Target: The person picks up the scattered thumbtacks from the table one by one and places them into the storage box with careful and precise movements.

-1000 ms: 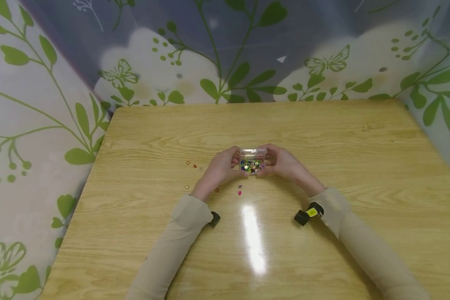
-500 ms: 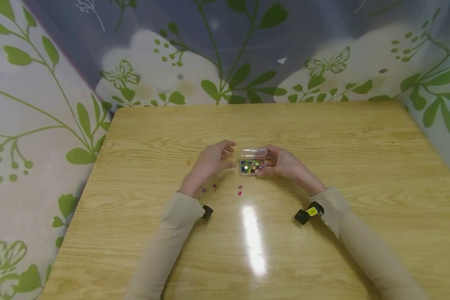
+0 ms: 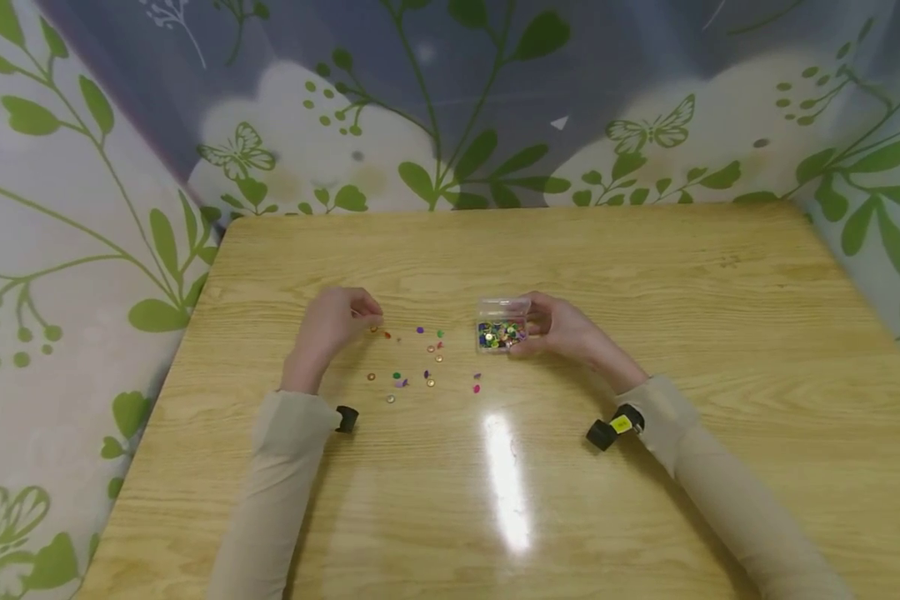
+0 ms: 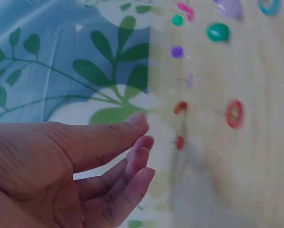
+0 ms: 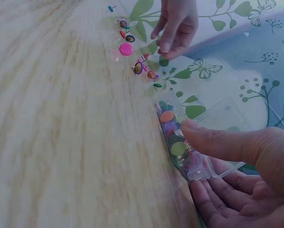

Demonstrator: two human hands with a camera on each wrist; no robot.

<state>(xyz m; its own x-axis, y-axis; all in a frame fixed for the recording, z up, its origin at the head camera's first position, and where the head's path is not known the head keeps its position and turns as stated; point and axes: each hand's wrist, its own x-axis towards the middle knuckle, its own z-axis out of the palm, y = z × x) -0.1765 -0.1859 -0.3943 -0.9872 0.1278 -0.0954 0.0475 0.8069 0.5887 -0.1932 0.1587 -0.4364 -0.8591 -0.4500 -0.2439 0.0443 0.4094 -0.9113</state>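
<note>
My right hand grips the right side of a small clear plastic box, its lid raised at the back. Colourful thumbtacks fill the box; in the right wrist view my thumb lies along its side. Over at the left, my left hand hovers low above the table beside a red thumbtack. Its thumb and fingertips are bent towards each other with a small gap, and I see nothing between them.
Between the left hand and the box lie several loose thumbtacks, among them a purple thumbtack, a pink thumbtack and a silver thumbtack. They rest on a wooden table, with patterned walls behind and at the sides.
My left hand has let go of the box and moved left over the loose thumbtacks, uncovering several of them. The right hand still holds the box in nearly the same place.
</note>
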